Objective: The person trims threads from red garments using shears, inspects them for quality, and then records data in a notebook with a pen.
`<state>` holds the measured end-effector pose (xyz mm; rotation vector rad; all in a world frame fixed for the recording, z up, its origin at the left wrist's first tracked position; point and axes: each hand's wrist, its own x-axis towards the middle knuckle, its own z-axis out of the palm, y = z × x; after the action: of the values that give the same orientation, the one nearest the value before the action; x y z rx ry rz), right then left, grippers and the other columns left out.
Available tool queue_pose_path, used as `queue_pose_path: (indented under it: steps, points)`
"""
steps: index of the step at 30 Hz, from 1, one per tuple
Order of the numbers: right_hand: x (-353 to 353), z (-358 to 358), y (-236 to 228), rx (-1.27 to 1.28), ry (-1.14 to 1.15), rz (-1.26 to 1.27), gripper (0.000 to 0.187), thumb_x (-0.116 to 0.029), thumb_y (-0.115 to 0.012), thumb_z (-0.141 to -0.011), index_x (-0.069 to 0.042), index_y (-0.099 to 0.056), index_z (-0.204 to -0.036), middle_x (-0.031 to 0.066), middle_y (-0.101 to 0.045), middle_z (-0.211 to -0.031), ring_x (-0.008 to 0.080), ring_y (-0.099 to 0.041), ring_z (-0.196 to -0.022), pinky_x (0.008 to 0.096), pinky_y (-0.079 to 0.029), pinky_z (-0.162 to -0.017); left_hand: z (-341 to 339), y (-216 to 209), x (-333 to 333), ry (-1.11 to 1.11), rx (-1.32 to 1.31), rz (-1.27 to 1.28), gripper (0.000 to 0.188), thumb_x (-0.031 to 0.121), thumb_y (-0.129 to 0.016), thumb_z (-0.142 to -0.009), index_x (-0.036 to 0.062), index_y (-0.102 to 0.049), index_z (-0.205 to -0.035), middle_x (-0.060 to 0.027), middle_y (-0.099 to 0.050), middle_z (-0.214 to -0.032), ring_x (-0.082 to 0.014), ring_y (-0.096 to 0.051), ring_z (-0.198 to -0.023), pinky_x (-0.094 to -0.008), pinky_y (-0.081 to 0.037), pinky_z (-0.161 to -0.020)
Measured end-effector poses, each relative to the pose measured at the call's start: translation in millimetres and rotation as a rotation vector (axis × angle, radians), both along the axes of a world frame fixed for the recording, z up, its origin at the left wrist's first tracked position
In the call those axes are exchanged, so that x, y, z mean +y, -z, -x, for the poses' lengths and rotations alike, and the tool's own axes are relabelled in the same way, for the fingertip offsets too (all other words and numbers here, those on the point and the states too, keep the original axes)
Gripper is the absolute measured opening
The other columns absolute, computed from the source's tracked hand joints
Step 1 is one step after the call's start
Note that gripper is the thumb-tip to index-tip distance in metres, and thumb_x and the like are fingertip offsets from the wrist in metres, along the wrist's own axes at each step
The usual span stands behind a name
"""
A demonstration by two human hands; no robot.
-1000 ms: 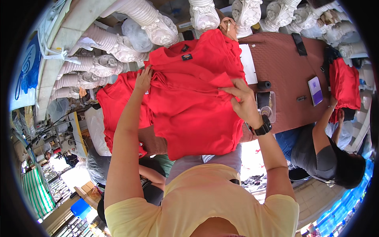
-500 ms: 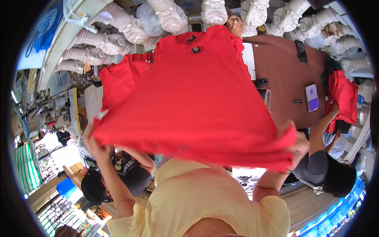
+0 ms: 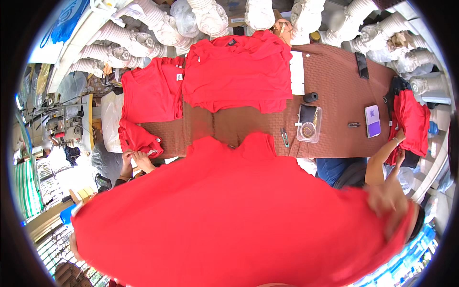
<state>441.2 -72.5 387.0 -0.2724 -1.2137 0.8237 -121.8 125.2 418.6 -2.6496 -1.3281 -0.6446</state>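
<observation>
A red T-shirt [image 3: 229, 215] is spread wide in the air close to me, covering most of the lower view and hiding my arms. My left hand [image 3: 74, 246] grips its left edge, with only part of the fingers showing. At the right edge my right hand [image 3: 389, 203], blurred by motion, holds a bunched part of the cloth. Beyond the shirt, a stack of folded red shirts [image 3: 236, 76] lies on the brown-covered table [image 3: 201, 119]. Another red shirt [image 3: 150, 95] lies flat to the left of that stack.
At the left, a co-worker's hands [image 3: 138, 160] handle a small red garment [image 3: 134, 138]. At the right, another person's hand [image 3: 399, 136] touches red shirts [image 3: 415, 119]. A clear plastic tray [image 3: 311, 133], thread snips [image 3: 285, 137], a notebook [image 3: 373, 122] and a phone [image 3: 362, 65] lie on the table.
The shirt has come off the stack toward me and risen, its neck end now free of the table. My hands have moved farther apart, the left one lower, the right one outward.
</observation>
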Motion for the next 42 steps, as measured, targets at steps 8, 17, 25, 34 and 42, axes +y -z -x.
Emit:
queue_pose_path:
  steps: [8,17,25,34,42]
  points:
    - [93,17,89,-0.072,0.450,0.665,0.025,0.002,-0.059,-0.084,0.002,-0.071,-0.106,0.0044,-0.072,-0.103,0.0134,-0.063,-0.096,0.0285,-0.050,-0.084,0,47,81,0.010,-0.164,0.043,0.069,-0.005,-0.073,-0.069,0.0056,-0.051,-0.134,-0.0240,-0.058,-0.125,-0.0393,-0.058,-0.114,-0.0478,-0.044,-0.101]
    - [360,-42,329,-1.092,0.761,0.697,0.038,-0.003,-0.065,-0.066,0.007,-0.069,-0.102,0.0241,-0.064,-0.120,0.0403,-0.058,-0.116,0.0424,-0.047,-0.102,-145,257,281,0.441,0.301,0.445,0.052,0.005,-0.080,-0.065,0.0013,-0.062,-0.114,-0.0159,-0.053,-0.120,-0.0372,-0.053,-0.114,-0.0464,-0.047,-0.093]
    - [385,-26,335,-1.282,0.709,0.989,0.023,-0.007,-0.070,-0.072,0.001,-0.067,-0.093,0.0240,-0.068,-0.102,0.0426,-0.062,-0.105,0.0477,-0.053,-0.089,-209,339,382,0.328,0.576,0.434,0.052,0.018,-0.085,-0.068,0.0102,-0.069,-0.117,-0.0082,-0.044,-0.146,-0.0312,-0.046,-0.133,-0.0478,-0.044,-0.104]
    - [224,67,193,-0.737,0.516,0.531,0.037,0.018,-0.047,-0.058,0.008,-0.060,-0.092,0.0200,-0.062,-0.103,0.0377,-0.058,-0.103,0.0404,-0.047,-0.087,-203,367,404,0.449,0.570,0.470,0.044,0.014,-0.080,-0.065,0.0019,-0.070,-0.106,-0.0147,-0.056,-0.124,-0.0319,-0.055,-0.118,-0.0435,-0.048,-0.099]
    - [156,100,169,-0.530,0.375,0.695,0.028,0.017,-0.047,-0.058,0.008,-0.058,-0.083,0.0132,-0.069,-0.118,0.0270,-0.055,-0.090,0.0340,-0.045,-0.081,-149,293,337,0.443,0.354,0.498,0.044,0.003,-0.075,-0.065,-0.0032,-0.064,-0.107,-0.0195,-0.052,-0.118,-0.0406,-0.059,-0.105,-0.0449,-0.052,-0.085]
